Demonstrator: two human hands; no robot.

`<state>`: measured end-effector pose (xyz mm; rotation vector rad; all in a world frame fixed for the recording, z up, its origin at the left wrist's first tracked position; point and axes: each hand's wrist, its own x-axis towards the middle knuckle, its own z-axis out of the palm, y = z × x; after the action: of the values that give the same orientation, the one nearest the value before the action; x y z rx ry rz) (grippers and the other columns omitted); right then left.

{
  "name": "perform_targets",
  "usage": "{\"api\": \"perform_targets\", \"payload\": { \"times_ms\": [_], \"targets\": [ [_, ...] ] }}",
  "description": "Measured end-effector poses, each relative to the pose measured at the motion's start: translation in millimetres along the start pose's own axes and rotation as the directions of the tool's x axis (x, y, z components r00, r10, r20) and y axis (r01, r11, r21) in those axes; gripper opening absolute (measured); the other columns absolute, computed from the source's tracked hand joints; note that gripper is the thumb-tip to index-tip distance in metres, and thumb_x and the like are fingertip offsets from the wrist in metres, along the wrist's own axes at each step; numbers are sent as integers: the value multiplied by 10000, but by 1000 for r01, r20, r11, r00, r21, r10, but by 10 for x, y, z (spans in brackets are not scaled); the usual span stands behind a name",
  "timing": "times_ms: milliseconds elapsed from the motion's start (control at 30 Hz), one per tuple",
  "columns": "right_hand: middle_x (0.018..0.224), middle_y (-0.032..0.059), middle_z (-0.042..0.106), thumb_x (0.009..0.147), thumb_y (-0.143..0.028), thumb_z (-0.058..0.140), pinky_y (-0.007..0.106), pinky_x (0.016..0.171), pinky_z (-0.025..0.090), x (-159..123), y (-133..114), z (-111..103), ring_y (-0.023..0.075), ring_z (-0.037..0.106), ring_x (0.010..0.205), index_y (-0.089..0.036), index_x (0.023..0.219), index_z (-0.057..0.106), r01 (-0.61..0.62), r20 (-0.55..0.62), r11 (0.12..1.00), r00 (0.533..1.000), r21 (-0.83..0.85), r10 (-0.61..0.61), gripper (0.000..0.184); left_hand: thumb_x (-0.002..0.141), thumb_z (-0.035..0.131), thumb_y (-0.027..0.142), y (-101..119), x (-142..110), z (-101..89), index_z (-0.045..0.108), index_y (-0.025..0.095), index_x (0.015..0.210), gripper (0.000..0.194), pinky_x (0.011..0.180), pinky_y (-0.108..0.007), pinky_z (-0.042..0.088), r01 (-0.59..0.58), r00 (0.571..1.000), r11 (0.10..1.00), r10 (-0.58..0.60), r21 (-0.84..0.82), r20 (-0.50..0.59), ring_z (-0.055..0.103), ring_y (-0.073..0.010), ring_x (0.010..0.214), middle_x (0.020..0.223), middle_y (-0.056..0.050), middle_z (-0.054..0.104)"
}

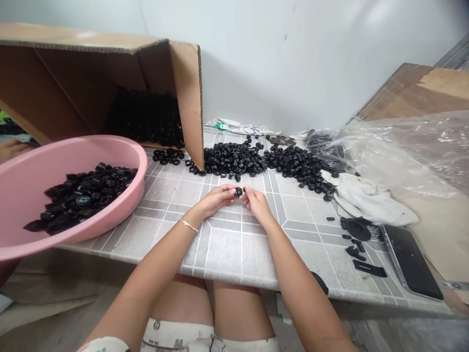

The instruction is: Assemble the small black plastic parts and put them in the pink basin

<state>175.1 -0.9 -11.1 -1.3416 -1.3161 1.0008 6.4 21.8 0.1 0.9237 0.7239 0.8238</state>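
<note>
Over the middle of the table, my left hand [219, 199] pinches a small black plastic ring-like part [238, 192] between thumb and fingers. Close to its right side, my right hand [256, 202] has its fingertips closed on a smaller black piece [245, 189], whose exact shape is too small to make out. The two pieces are almost touching. Just beyond my hands lies a heap of black ring-shaped parts [234, 159], and a second heap of small black pieces [298, 164] adjoins it on the right.
A pink basin [141, 188] with black parts overhangs the table's left edge. Behind it, a cardboard box [190, 93] on its side holds more. At right are a white cloth [366, 200], a phone [412, 261] and plastic sheeting [403, 151]. Another person's hand [12, 148] shows far left.
</note>
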Motion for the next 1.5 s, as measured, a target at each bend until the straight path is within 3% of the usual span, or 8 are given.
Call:
{"api": "perform_targets", "payload": {
  "times_ms": [200, 367, 500, 1033, 1133, 1267, 1367, 1500],
  "targets": [
    [780, 30, 692, 725, -613, 649, 305, 682, 501, 7, -77, 3, 161, 618, 694, -207, 947, 683, -27, 111, 921, 994, 389, -17, 463, 749, 744, 237, -26, 33, 1, 672, 139, 937, 223, 848, -263, 435, -59, 998, 981, 61, -187, 0, 611, -122, 854, 947, -55, 685],
    [804, 46, 712, 721, -525, 693, 348, 770, 511, -11, -114, 5, 190, 649, 771, -204, 908, 709, -52, 152, 883, 988, 466, -22, 372, 776, 717, 203, -27, 47, 30, 679, 136, 918, 162, 860, -273, 432, -76, 997, 962, 77, -264, -9, 611, -121, 838, 924, -52, 688],
    [884, 31, 713, 730, -486, 697, 369, 832, 508, -22, -127, -23, 177, 655, 805, -241, 1059, 676, -39, 165, 883, 985, 468, -44, 410, 794, 697, 193, -29, 63, 29, 675, 132, 924, 145, 877, -288, 433, -101, 994, 951, 106, -293, 2, 617, -139, 874, 944, -67, 689],
    [970, 15, 715, 732, -404, 714, 382, 978, 461, -47, -136, 17, 175, 657, 936, -237, 835, 670, -149, 221, 774, 975, 615, 12, 201, 686, 796, 285, -21, 55, 80, 627, 136, 876, 295, 879, -305, 423, -274, 957, 948, 252, -165, -143, 616, -129, 818, 823, -25, 676],
    [977, -8, 707, 723, -371, 718, 381, 939, 480, -48, -139, 27, 161, 656, 901, -283, 1026, 644, -154, 211, 787, 977, 598, 31, 325, 665, 810, 308, -34, 55, 100, 626, 131, 889, 339, 891, -325, 424, -282, 956, 949, 265, -140, -129, 618, -143, 840, 861, -40, 677],
    [971, 17, 695, 733, -393, 701, 368, 925, 479, -38, -116, 20, 168, 648, 891, -225, 772, 643, -117, 205, 821, 979, 559, -1, 182, 655, 812, 332, -57, 56, 123, 622, 137, 890, 359, 895, -333, 426, -303, 948, 947, 287, -110, -139, 616, -149, 848, 876, -36, 666],
    [904, 18, 680, 756, -449, 667, 366, 872, 497, -16, -81, 19, 170, 650, 830, -222, 733, 582, -81, 151, 846, 989, 527, 1, 243, 663, 803, 341, -73, 48, 151, 614, 146, 891, 355, 885, -327, 425, -306, 945, 949, 293, -80, -144, 608, -146, 846, 871, -28, 653],
    [852, 4, 645, 793, -521, 596, 347, 766, 502, -9, -34, 31, 178, 627, 758, -251, 942, 548, 63, 64, 969, 995, 240, -81, 311, 695, 764, 378, -105, 47, 176, 600, 150, 865, 328, 841, -317, 433, -245, 965, 969, 242, -11, -104, 590, -139, 820, 846, -20, 627]
  ]
}}
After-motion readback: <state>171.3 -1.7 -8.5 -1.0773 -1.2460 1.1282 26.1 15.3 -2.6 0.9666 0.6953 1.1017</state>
